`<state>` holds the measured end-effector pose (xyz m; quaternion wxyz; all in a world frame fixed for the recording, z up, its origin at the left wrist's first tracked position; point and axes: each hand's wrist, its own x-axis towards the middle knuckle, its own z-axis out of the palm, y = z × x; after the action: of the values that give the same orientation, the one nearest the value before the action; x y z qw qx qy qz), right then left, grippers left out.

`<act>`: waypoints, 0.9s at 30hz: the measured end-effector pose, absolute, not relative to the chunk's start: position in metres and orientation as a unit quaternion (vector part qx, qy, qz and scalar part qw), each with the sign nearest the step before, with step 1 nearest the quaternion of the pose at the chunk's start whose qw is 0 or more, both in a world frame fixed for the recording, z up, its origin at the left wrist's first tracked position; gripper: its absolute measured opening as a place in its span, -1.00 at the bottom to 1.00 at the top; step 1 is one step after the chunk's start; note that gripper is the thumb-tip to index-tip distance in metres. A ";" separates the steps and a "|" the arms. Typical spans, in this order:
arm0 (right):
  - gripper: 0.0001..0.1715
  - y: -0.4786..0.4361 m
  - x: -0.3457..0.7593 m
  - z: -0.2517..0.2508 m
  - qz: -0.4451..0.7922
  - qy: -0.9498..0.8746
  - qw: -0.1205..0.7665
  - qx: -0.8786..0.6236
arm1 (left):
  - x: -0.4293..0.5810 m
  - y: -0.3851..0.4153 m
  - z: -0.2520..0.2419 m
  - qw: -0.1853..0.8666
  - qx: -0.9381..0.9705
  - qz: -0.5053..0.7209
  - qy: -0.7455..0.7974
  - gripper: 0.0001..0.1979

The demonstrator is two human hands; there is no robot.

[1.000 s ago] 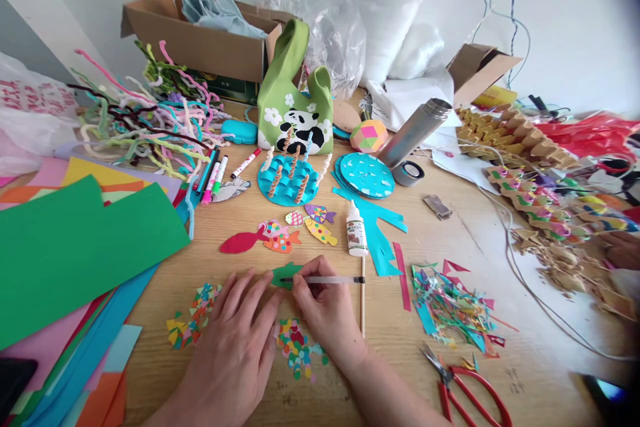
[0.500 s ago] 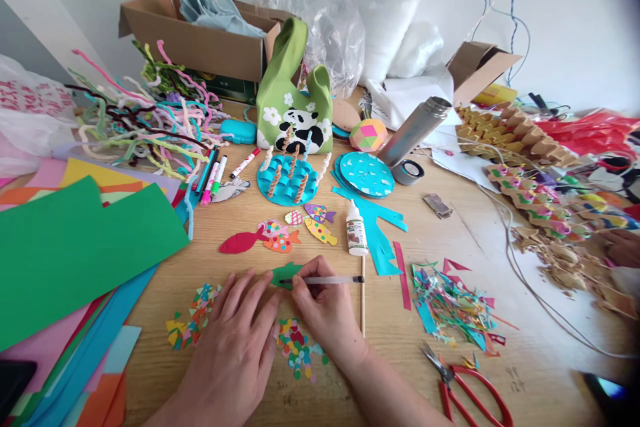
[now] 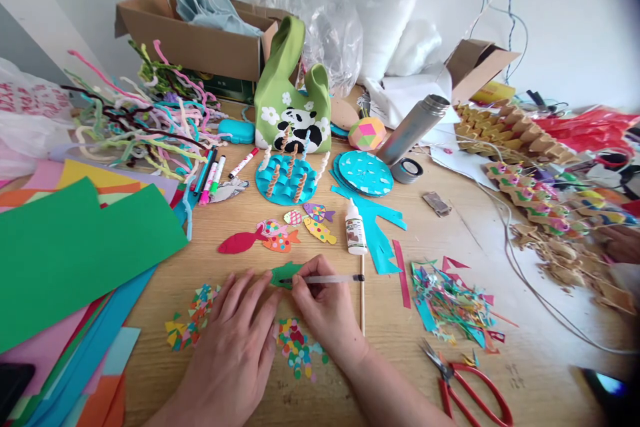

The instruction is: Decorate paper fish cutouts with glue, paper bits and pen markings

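Note:
A pen [image 3: 333, 278] with a clear barrel is pinched in my right hand [image 3: 324, 310], its tip on a small green paper fish [image 3: 284, 274]. My left hand [image 3: 237, 340] lies flat with fingers stretched out, the fingertips at the left edge of that fish. Part of the green paper is hidden by both hands. Just beyond are a red paper fish [image 3: 240, 241], an orange spotted fish [image 3: 281, 241] and a yellow spotted fish [image 3: 320, 231]. Small round paper dots [image 3: 299, 350] lie between my hands, and cut paper bits [image 3: 183, 330] lie left of my left hand.
A white glue bottle [image 3: 356, 230] stands beyond my right hand, near a thin wooden stick [image 3: 363, 320]. Red-handled scissors [image 3: 470, 383] and paper scraps [image 3: 453, 303] lie to the right. Coloured sheets [image 3: 90, 247] pile up at left. A metal flask [image 3: 413, 128] leans behind. Another person's hand [image 3: 623, 240] shows at far right.
The whole view has shifted very slightly. Both hands and the pen keep almost the same place over the green fish.

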<state>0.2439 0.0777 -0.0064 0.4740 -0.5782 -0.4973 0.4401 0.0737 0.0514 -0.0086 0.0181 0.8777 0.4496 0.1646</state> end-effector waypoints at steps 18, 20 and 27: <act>-0.85 0.079 0.243 -0.007 0.446 -0.498 0.482 -0.566 | 0.075 0.052 -0.007 0.010 0.879 0.175 0.443 -0.66; -0.85 0.079 0.243 -0.007 0.448 -0.499 0.483 -0.564 | 0.075 0.052 -0.007 0.009 0.880 0.176 0.441 -0.65; -0.85 0.078 0.243 -0.009 0.446 -0.499 0.479 -0.568 | 0.076 0.053 -0.008 0.006 0.881 0.177 0.439 -0.66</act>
<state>0.2430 0.0778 -0.0086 0.4789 -0.5682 -0.4991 0.4456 0.0759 0.0527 -0.0080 0.0063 0.8808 0.4391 0.1769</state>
